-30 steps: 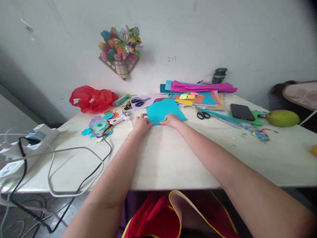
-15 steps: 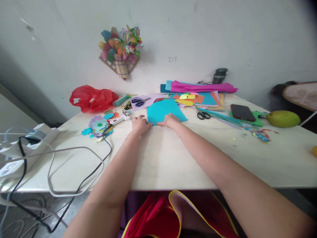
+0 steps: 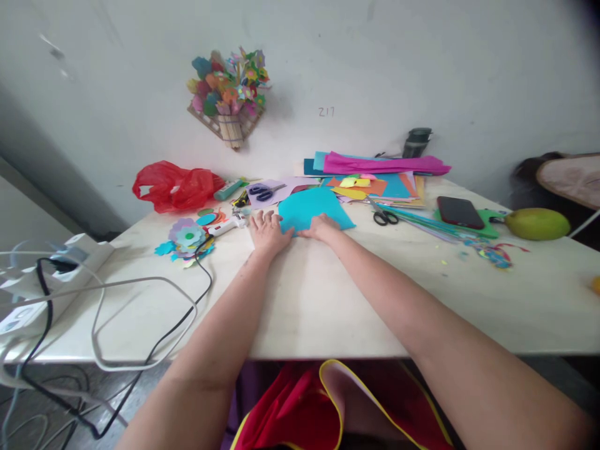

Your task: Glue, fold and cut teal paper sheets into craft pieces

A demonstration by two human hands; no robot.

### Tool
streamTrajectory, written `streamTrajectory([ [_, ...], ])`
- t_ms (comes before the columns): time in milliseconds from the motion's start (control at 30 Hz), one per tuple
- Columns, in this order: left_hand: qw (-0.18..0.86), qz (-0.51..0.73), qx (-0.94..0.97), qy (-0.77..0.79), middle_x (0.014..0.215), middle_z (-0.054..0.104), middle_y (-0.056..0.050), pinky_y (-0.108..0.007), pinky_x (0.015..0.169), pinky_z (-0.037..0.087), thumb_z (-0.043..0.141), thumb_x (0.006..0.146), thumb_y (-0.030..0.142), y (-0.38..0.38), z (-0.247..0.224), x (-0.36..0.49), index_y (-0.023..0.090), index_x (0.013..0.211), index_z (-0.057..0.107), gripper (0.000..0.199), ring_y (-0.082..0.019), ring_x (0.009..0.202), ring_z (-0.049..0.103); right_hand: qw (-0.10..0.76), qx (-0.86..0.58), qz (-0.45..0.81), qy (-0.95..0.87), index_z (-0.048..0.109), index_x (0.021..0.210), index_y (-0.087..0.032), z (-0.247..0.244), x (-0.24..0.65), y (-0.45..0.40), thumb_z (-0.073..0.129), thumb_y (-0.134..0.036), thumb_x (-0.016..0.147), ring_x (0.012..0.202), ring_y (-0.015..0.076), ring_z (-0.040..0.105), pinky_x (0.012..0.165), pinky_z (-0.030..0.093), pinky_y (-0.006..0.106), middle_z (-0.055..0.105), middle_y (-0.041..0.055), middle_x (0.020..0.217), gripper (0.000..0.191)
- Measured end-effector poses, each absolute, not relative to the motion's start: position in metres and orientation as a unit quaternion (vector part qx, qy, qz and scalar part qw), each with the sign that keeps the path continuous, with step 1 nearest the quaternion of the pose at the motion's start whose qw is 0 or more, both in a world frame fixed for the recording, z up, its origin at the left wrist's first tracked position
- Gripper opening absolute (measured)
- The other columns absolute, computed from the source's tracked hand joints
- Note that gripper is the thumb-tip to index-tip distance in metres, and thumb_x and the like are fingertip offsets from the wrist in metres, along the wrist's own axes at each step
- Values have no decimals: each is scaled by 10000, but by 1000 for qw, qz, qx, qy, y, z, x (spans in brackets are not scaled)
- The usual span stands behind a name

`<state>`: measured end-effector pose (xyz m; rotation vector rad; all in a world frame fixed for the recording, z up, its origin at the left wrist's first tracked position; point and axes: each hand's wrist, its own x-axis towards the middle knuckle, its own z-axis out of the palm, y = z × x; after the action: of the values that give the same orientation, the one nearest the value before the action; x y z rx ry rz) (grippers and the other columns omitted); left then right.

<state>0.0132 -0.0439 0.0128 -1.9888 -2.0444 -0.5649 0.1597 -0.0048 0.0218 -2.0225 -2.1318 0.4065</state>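
Note:
A bright blue sheet point(image 3: 309, 209) lies on the white table, its near edge toward me. My left hand point(image 3: 269, 232) rests at the sheet's near left corner, fingers spread and pointing away, thumb reaching along the near edge. On the near edge, right of the thumb, my right hand point(image 3: 322, 227) presses down with its fingers bent together; whether it pinches the edge is too small to tell. Just left of my left hand is a white glue gun point(image 3: 227, 225). Dark-handled scissors point(image 3: 265, 192) lie on lilac paper behind it.
Paper flowers point(image 3: 187, 235) and a red plastic bag point(image 3: 173, 187) are at the left, with a power strip point(image 3: 28, 312) and loose cables. Black scissors point(image 3: 385, 217), paper strips, a phone point(image 3: 460, 212) and a yellow-green fruit point(image 3: 538, 224) sit at the right. Coloured sheets point(image 3: 398, 187) lie behind.
My left hand has shifted slightly right, and its fingers have spread and stretched out flatter. My right hand stays almost in place on the blue sheet's near edge.

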Motion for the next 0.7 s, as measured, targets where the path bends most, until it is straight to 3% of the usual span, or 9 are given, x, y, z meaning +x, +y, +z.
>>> streamTrajectory([
  [100,90,-152,-703,-689,1412,288,-40,-520,1044,-33,383,763,521,-41,8,18,236,1214,462,539,-305,1330,9,96,-673,130,-722,569,1127,-129,20,160,-6,537,-696,597,1075,326,472,827,397,384,455,198,1244,777],
  [233,51,-114,-685,-717,1451,200,-43,-552,1019,-87,345,757,565,-35,4,16,245,1268,417,607,-303,1317,-130,101,-675,125,-721,593,1070,-159,20,161,-6,562,-664,601,1054,287,496,807,416,363,473,164,1230,690],
  [333,33,-104,-673,-732,1460,169,-38,-575,998,-113,327,741,614,-31,2,13,271,1280,405,644,-301,1302,-178,96,-664,131,-730,629,962,-183,21,167,-4,587,-600,630,959,234,555,753,439,310,540,114,1162,535],
  [500,11,-93,-656,-749,1468,128,-24,-583,976,-150,316,718,654,-28,0,11,303,1287,397,674,-295,1288,-211,120,-622,153,-759,647,786,-187,22,183,0,649,-416,665,758,160,595,634,429,225,663,46,873,259],
  [700,-5,-94,-648,-756,1470,114,-21,-590,971,-147,312,715,660,-27,0,11,305,1294,387,684,-295,1282,-220,157,-611,185,-754,637,777,-179,24,193,-3,645,-275,688,695,119,572,564,396,190,662,25,836,131],
])
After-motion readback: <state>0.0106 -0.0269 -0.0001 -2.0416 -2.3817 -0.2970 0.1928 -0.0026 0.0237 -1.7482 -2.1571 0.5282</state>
